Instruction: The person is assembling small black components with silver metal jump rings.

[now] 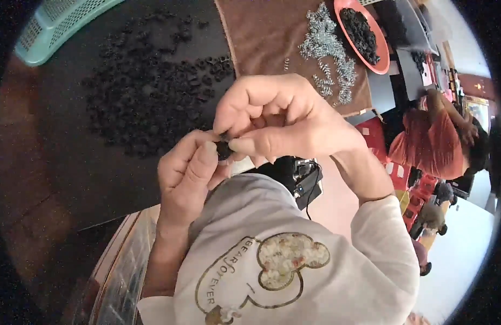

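A small black part (pixel 224 151), likely plastic, is pinched between the thumb and fingers of my left hand (pixel 186 172). My right hand (pixel 294 122) meets it from the other side, thumb and curled fingers closed at its upper edge. My fingers cover much of the part, so its exact shape is hidden. Beyond my hands, a wide spread of similar small black pieces (pixel 153 103) lies loose on the dark table (pixel 55 157). Farther right, a heap of small silver coil springs (pixel 323 40) rests on a brown cloth (pixel 261 35).
An orange-red oval dish (pixel 381 66) with black pieces stands at the far right, beside the springs. A teal perforated basket (pixel 36 50) sits at the far left. Near my lap is a dark device with a cable (pixel 310 187). Other people (pixel 432 141) are at the right.
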Tool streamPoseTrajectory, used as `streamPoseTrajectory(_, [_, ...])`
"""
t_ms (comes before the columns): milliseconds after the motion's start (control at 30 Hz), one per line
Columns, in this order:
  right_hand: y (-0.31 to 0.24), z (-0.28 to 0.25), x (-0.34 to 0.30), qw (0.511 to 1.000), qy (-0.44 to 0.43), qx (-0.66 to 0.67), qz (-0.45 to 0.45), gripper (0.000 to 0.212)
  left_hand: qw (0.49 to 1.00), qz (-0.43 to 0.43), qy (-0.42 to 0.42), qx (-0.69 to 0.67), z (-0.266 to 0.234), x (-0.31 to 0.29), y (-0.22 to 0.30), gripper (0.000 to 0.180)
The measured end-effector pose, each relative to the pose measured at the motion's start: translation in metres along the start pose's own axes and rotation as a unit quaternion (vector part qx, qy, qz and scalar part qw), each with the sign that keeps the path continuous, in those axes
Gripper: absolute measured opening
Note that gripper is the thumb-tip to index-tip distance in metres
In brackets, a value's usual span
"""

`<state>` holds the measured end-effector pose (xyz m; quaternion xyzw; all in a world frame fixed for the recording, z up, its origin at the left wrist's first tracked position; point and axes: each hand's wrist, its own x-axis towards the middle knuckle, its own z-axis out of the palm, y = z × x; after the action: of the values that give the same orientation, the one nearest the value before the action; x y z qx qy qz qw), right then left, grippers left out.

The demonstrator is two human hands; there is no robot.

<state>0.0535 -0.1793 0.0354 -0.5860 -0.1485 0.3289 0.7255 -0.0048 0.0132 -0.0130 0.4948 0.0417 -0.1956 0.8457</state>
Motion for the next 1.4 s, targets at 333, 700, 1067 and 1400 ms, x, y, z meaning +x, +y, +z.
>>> streamPoseTrajectory(333, [-0.001, 0.001, -0.002, 0.999, -0.006, 0.008, 0.041, 0.015, 0.998, 0.031, -0.055, 0.023, -0.004, 0.002, -0.001, 0.028])
streamPoseTrajectory(700, [0.004, 0.005, -0.007, 1.0, 0.024, 0.004, 0.006, 0.022, 0.997, 0.041, -0.001, 0.064, -0.001, 0.0, -0.007, 0.025])
streamPoseTrajectory(1067, [0.007, 0.002, -0.008, 0.998, 0.055, -0.012, 0.002, 0.03, 0.993, 0.05, 0.046, 0.096, 0.009, 0.0, -0.008, 0.024])
streamPoseTrajectory(1400, [0.016, -0.012, -0.005, 0.832, 0.016, -0.452, -0.321, 0.017, 0.994, 0.021, -0.032, 0.103, 0.007, 0.003, 0.002, 0.022])
